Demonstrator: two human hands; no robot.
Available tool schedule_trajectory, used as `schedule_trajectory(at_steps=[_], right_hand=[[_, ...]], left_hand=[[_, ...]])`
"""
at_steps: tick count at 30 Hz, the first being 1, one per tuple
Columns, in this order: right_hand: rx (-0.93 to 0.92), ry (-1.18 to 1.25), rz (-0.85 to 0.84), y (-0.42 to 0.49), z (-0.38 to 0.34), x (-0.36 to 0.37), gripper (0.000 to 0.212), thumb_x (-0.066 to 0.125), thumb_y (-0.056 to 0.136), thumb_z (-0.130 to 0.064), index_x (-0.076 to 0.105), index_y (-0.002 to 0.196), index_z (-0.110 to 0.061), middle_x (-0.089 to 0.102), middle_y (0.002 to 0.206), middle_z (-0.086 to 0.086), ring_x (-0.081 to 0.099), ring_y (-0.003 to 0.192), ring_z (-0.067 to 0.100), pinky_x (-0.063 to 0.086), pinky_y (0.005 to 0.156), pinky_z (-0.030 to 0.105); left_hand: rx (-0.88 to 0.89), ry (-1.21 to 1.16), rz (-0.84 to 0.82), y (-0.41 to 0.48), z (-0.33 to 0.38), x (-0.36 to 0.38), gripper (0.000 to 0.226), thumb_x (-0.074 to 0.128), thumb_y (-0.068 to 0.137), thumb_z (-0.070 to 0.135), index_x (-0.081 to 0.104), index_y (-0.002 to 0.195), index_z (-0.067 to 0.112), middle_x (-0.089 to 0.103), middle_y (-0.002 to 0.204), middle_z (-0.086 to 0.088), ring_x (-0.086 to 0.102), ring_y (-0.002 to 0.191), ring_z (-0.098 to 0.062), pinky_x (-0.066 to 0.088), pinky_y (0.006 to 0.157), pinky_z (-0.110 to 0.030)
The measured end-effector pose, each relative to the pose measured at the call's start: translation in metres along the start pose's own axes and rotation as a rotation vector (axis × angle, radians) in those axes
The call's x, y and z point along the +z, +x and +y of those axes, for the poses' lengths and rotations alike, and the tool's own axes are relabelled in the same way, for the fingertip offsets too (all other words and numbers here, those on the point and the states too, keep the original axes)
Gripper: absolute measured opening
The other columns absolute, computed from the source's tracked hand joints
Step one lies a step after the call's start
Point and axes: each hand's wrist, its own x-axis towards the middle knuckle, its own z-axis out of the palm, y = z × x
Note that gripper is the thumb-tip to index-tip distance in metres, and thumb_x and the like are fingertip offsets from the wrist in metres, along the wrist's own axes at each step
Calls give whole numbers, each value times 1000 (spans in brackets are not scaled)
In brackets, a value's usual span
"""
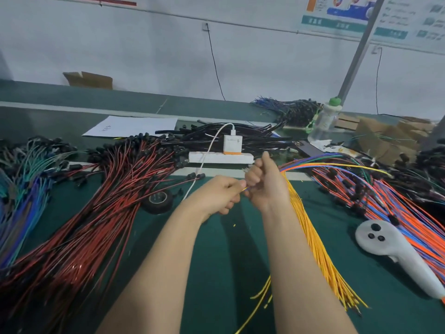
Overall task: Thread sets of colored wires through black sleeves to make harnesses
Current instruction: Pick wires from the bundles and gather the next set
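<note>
Pinching a yellow wire (pixel 246 188) between curled fingers, the left hand (pixel 216 195) sat just beside the right hand (pixel 267 185), whose closed fingers gripped a bundle of colored wires (pixel 317 162) fanning out to their right. The wire's ends lay hidden inside both fists.

Wall (pixel 144 49): pale, whitish and plain, crossed by a thin conduit line.
Red strip (pixel 103 1): along the wall's top left edge.
Posters (pixel 349 13): upper right on the wall, in blue, orange and teal (print too blurred to read).
Black cable (pixel 214 66): hangs down the wall from a small fitting.
Metal pole (pixel 358 51): grey, slanting upward at the right.
Worktop (pixel 228 249): dark green mat surface.
Far ledge (pixel 96 95): green, behind the worktop, against the wall.
Cardboard box (pixel 88 79): open, on the far ledge.
Light: even and soft.
</note>
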Motion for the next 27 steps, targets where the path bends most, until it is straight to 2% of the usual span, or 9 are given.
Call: schedule_trajectory(at_steps=[3,6,9,12,16,18,20,22,27], right_hand=[[-15,203,71,16,10,4,48,31,103,-44,32,60,-21,19,37,-9,16,28,7,13,32,15],[-110,373,92,32,15,7,49,29,104,-41,32,61,-18,18,37,-8,13,27,6,9,32,18],[-131,417,108,46,21,7,48,29,104,-38,34,61,-18,19,38,-8,14,28,6,10,31,18],[-123,411,121,59,29,7,46,29,105,-32,33,62,-17,19,38,-8,15,28,6,12,31,17],[-103,426,130,74,37,3,49,29,104,-41,35,61,-17,19,38,-8,15,28,6,13,30,17],[-93,434,138,80,43,-1,50,29,103,-45,35,62,-17,19,39,-8,15,28,6,14,29,18],[-78,449,143,85,49,-7,49,28,103,-45,35,63,-17,20,40,-8,15,29,6,13,29,18],[-53,472,144,89,55,-10,49,27,103,-45,35,63,-17,19,39,-8,15,28,6,13,29,18],[-14,492,133,93,59,-8,50,29,103,-46,34,62,-17,18,39,-7,16,28,6,13,28,18]], left_hand=[[-40,164,120,11,-2,-10,31,48,99,26,60,73,14,53,52,9,36,38,-1,31,38,-13],[-63,228,330,25,-4,-30,26,48,96,22,65,90,4,71,89,-9,64,73,-16,48,63,-24],[-25,474,670,40,-6,-61,22,46,93,13,66,84,8,66,109,-14,60,101,-30,41,75,-27],[4,457,805,59,-6,-83,25,42,93,5,66,91,10,42,141,-18,48,122,-26,36,91,-25],[-70,488,807,87,-6,-97,32,39,95,6,66,112,10,10,159,-7,42,130,-27,39,91,-30],[-165,655,803,102,-7,-106,31,41,92,8,67,108,11,15,158,-3,33,133,-33,30,102,-39],[-308,835,760,115,-9,-115,31,43,89,12,65,111,13,23,155,-2,16,140,-35,6,113,-53],[-429,915,696,125,-15,-121,35,45,87,14,61,119,12,23,155,-2,-1,144,-34,-12,110,-60],[-491,1017,696,135,-31,-126,42,46,85,11,56,126,11,26,154,-6,-8,144,-37,-15,108,-63]])
